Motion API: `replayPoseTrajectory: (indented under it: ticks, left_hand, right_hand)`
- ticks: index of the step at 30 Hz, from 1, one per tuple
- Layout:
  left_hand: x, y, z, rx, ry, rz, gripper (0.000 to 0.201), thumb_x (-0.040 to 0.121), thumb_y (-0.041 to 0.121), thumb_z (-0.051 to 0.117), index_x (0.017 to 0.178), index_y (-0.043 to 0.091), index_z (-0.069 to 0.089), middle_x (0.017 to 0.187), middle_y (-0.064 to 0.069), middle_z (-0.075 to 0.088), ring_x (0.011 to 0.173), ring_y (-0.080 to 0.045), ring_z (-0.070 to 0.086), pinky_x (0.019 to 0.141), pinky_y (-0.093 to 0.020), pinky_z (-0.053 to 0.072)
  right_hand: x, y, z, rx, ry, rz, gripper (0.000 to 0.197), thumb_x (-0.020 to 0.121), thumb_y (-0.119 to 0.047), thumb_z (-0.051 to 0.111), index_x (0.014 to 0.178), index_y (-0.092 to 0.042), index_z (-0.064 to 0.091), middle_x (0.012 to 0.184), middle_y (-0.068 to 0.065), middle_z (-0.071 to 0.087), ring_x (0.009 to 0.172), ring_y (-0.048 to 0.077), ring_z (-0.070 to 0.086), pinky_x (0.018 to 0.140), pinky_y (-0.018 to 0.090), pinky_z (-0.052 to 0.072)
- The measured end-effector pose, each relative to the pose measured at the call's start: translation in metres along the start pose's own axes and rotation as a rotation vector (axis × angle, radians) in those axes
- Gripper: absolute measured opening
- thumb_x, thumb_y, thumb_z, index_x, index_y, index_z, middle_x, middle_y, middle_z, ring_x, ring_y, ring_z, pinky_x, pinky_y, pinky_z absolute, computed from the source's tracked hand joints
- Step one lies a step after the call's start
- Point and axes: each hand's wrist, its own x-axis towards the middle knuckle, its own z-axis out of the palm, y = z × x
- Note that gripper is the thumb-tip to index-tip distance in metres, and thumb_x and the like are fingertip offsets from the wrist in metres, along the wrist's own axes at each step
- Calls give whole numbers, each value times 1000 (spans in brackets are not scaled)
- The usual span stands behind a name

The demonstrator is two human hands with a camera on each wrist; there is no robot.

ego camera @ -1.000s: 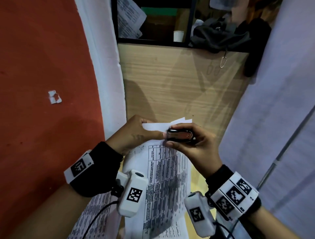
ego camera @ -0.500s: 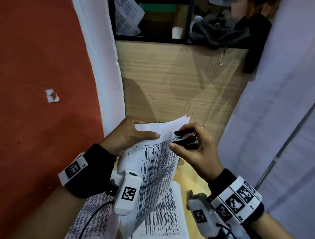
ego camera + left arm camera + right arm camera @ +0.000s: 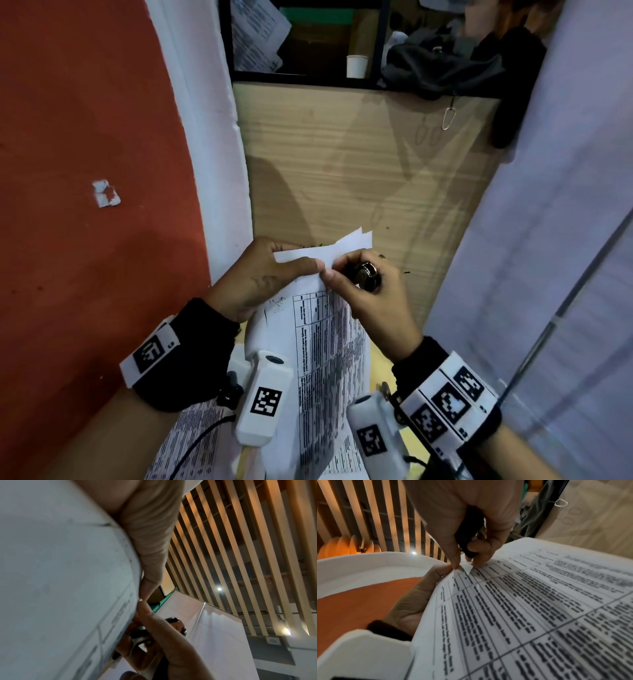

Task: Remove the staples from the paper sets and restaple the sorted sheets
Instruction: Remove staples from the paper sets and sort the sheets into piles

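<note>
A set of printed sheets point(image 3: 329, 342) with dense tables is held up over the wooden desk point(image 3: 342, 164). My left hand point(image 3: 308, 265) pinches its top corner, thumb on the front, fingers hidden behind. My right hand point(image 3: 332, 270) holds a small black stapler point(image 3: 364, 274) tucked in its palm, and its thumb and forefinger tips meet the paper right beside the left thumb. In the right wrist view these fingertips point(image 3: 455, 562) pinch the sheet edge point(image 3: 465, 569) below the stapler point(image 3: 469, 536). The left wrist view shows the paper point(image 3: 60, 574), my thumb point(image 3: 150, 540) and the stapler point(image 3: 175, 623).
More printed sheets point(image 3: 191, 435) lie on the desk under my wrists. A red wall point(image 3: 85, 171) is close on the left, a white partition point(image 3: 548, 240) on the right. Behind the desk a shelf holds a paper cup point(image 3: 357, 66) and dark cloth point(image 3: 442, 68).
The stapler was clamped over the paper corner a second ago, then came off. Now it sits back in my right palm while that hand's fingertips pinch the corner beside my left thumb.
</note>
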Motion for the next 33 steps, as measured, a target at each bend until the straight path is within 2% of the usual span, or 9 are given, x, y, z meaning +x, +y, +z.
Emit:
replayPoseTrajectory:
  ticks: [3, 7, 13, 16, 20, 23, 28, 30, 33]
  left_hand:
    - [-1, 0, 1, -9, 9, 12, 6, 80, 5, 70, 78, 0, 72, 72, -7, 72, 64, -12, 65, 60, -19, 50]
    - [-2, -3, 1, -34, 14, 25, 27, 75, 14, 75, 84, -10, 68, 87, -29, 69, 73, -25, 64, 70, -33, 48]
    - [-6, -3, 7, -57, 28, 46, 22, 78, 21, 70, 79, -1, 73, 74, -11, 68, 65, -13, 62, 61, -23, 48]
    - [-6, -3, 7, -24, 29, 46, 10, 78, 14, 73, 72, 6, 74, 67, -7, 69, 60, -12, 63, 56, -21, 48]
    - [-6, -7, 6, 2, 34, 50, 14, 77, 11, 74, 70, 0, 71, 66, -7, 68, 60, -13, 60, 58, -22, 46]
    - [-5, -10, 6, -19, 56, 51, 22, 77, 12, 75, 76, -9, 68, 73, -14, 66, 65, -19, 60, 63, -27, 46]
    - [-6, -8, 6, -57, 67, 36, 9, 79, 5, 70, 75, -4, 71, 74, -10, 68, 65, -14, 62, 62, -22, 49]
    - [-5, -9, 6, -57, 94, 27, 6, 78, 5, 71, 73, 2, 72, 71, -6, 68, 62, -12, 61, 59, -20, 49]
    - [-3, -13, 2, -39, 132, 36, 10, 78, 6, 72, 68, 6, 71, 68, -6, 66, 59, -12, 58, 56, -19, 46]
  right_hand:
    - [1, 1, 0, 23, 13, 47, 20, 66, -45, 67, 72, -26, 67, 71, -8, 64, 70, 13, 60, 61, 28, 40]
    - [-1, -4, -1, 56, 5, 73, 20, 64, -46, 70, 71, -28, 70, 68, -6, 66, 65, 11, 61, 56, 23, 40]
    - [-2, -11, -3, 124, 17, 158, 8, 70, -25, 72, 67, -18, 69, 57, -3, 64, 57, 12, 57, 45, 16, 38]
    - [-2, -14, -5, 198, 17, 244, 21, 80, -4, 68, 63, -16, 66, 52, -7, 60, 52, 4, 56, 40, 16, 36]
    - [-3, -20, -9, 273, -22, 363, 21, 83, 3, 60, 66, -10, 61, 52, -1, 57, 46, 3, 53, 38, 12, 33]
    - [-5, -19, -9, 227, -24, 338, 23, 83, 2, 60, 65, -12, 61, 54, 0, 57, 49, 6, 52, 38, 13, 34]
    - [-7, -15, -4, 90, -49, 236, 19, 81, -14, 63, 63, -20, 61, 61, 2, 61, 58, 10, 53, 44, 16, 37]
    - [-6, -14, -3, 29, -57, 194, 11, 74, -25, 58, 64, -22, 60, 62, -2, 62, 59, 9, 53, 51, 19, 37]
    - [-3, -10, -4, -12, -39, 168, 9, 70, -27, 56, 62, -25, 58, 54, -14, 58, 56, 5, 51, 54, 22, 36]
